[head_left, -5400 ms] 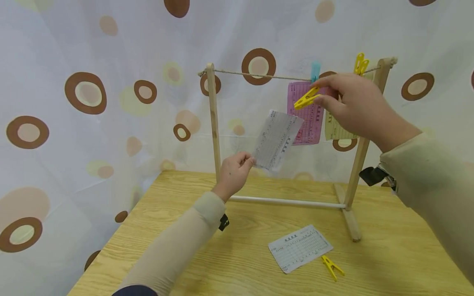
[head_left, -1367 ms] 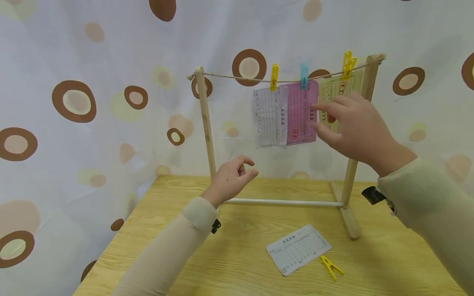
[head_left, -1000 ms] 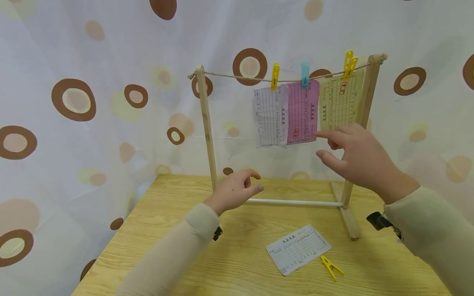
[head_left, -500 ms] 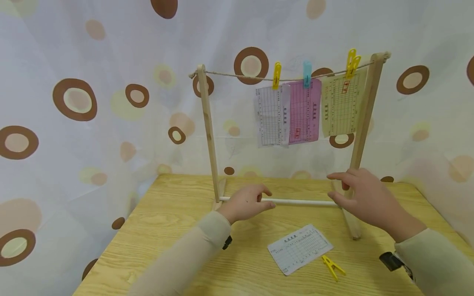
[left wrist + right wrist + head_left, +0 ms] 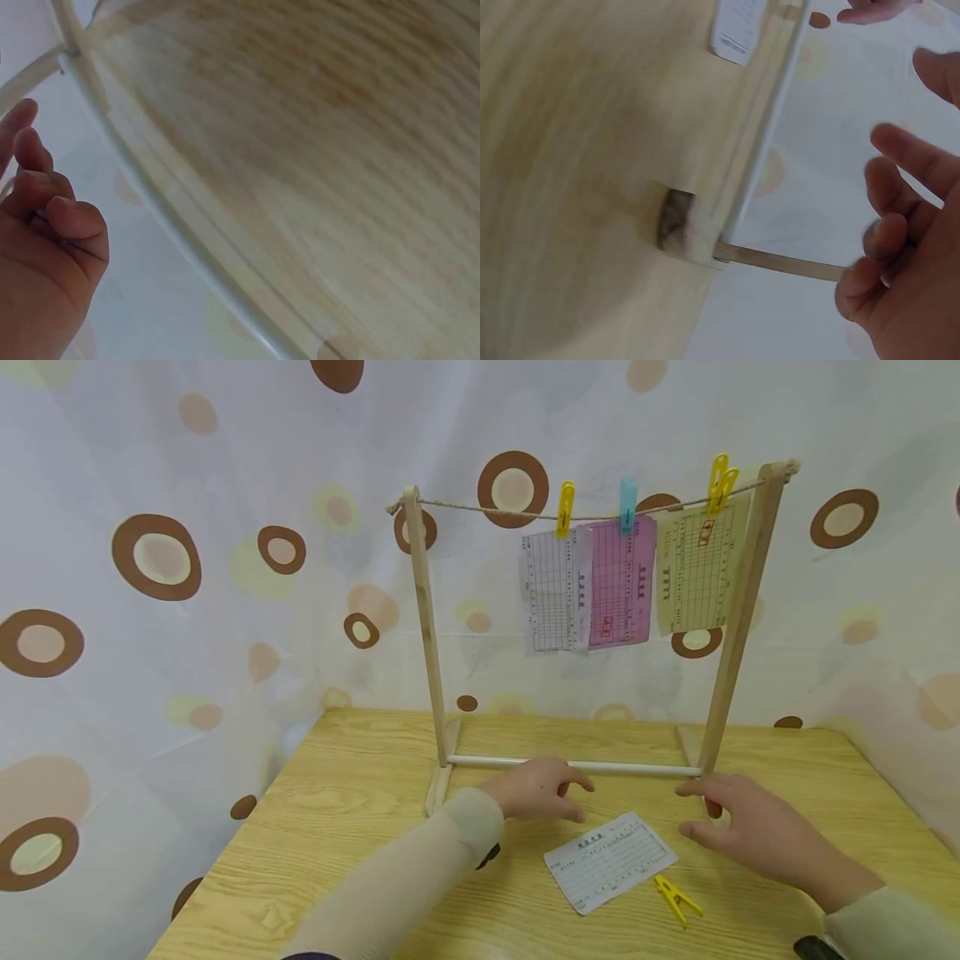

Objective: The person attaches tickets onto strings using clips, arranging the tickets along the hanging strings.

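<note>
Both hands hover over the table, holding nothing. My left hand (image 5: 538, 789), fingers loosely bent, is just up and left of a white printed paper slip (image 5: 611, 862) lying on the wood. To that slip's right is my right hand (image 5: 757, 827), thumb and fingers apart. A loose yellow clothespin (image 5: 677, 897) lies beside the slip's lower right corner. Along the rope (image 5: 480, 510) hang a white slip (image 5: 551, 593) under a yellow clothespin (image 5: 566, 510), a pink slip (image 5: 622, 585) under a blue clothespin (image 5: 628, 506), and a yellow slip (image 5: 701, 568) near two yellow clothespins (image 5: 722, 485).
The rope is strung between two wooden posts, the left post (image 5: 426, 627) and the right post (image 5: 742, 627). A white rod (image 5: 637, 768) joins them low down. The stand is on a wood-grain table (image 5: 315, 843), before a dotted curtain (image 5: 247, 468).
The white slip that my left hand held now hangs on the rope under the yellow clothespin my right hand held. Both emptied hands have come down toward the slip on the table.
</note>
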`<state>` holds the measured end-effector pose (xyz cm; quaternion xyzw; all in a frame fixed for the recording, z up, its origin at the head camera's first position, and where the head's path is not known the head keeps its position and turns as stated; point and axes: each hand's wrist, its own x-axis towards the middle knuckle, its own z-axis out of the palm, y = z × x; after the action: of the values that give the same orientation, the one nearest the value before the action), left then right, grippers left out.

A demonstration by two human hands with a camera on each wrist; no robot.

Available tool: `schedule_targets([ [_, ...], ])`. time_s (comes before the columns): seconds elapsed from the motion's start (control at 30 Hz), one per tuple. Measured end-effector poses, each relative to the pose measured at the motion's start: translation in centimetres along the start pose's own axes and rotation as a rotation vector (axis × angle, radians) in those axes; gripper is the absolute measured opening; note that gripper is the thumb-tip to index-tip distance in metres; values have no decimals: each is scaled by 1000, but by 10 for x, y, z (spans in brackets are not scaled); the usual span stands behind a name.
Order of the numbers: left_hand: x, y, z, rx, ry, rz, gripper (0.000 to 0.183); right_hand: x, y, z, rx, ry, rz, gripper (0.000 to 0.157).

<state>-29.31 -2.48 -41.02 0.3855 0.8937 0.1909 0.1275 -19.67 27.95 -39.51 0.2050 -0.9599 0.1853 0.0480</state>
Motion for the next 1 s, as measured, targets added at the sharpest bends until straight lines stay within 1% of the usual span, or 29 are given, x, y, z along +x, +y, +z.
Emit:
schedule_targets([
  [0.1, 8, 2, 10, 23, -42, -5, 44, -6, 4, 13, 24, -99, -17, 50],
  [0.17, 12, 3, 16, 53, -61, -2, 45, -8, 5, 20, 59, -158, -20, 52],
  [0.23, 15, 4, 22, 77, -85, -5, 48, -10, 7, 26, 99, -202, -23, 53],
  [0.3, 17, 5, 26, 73, -117, -31, 52, -11, 8, 31, 140, -231, -20, 53],
  [0.37, 16, 5, 29, 54, -152, -70, 57, -12, 9, 35, 177, -249, -36, 51],
  [0.43, 15, 6, 30, 31, -177, -104, 60, -13, 10, 39, 185, -263, -40, 50],
  [0.5, 15, 6, 30, 18, -190, -120, 63, -14, 11, 42, 178, -269, -48, 50],
  [0.67, 17, 6, 28, 12, -203, -115, 66, -17, 11, 47, 165, -293, -44, 47],
  [0.8, 22, 3, 28, 56, -236, -95, 70, -18, 11, 49, 184, -313, -38, 44],
  [0.9, 27, 1, 32, 91, -264, -71, 73, -18, 11, 50, 185, -314, -48, 43],
  [1.0, 30, 1, 35, 116, -281, -49, 74, -18, 9, 50, 214, -330, -49, 42],
])
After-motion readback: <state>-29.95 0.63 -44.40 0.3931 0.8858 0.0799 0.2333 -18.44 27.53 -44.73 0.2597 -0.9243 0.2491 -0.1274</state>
